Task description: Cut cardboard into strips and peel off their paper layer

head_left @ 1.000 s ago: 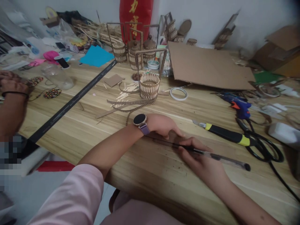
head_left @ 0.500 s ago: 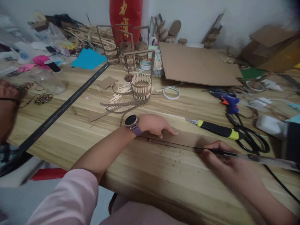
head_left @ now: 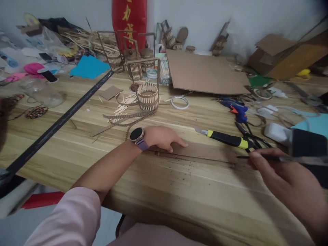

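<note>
My left hand (head_left: 164, 138), with a watch on its wrist, presses down on a brown cardboard strip (head_left: 205, 151) lying on the wooden table. Its fingers are spread. A thin narrow strip (head_left: 174, 156) runs along the near edge of the cardboard. My right hand (head_left: 284, 171) grips a slim dark pen-like tool (head_left: 271, 157), whose tip points left at the right end of the cardboard. Just beyond the strip lies a black and yellow utility knife (head_left: 225, 138), blade to the left.
A small stick basket (head_left: 148, 96) with a tall handle stands behind my left hand, near a white tape ring (head_left: 179, 102). Farther back are a cardboard sheet (head_left: 207, 71) and a blue glue gun (head_left: 237, 109). Another person's arm (head_left: 6, 119) shows at far left.
My right hand has moved right with the tool, from midway along the cardboard's near edge to its right end. My left hand stays on the cardboard. The whole view has shifted slightly.
</note>
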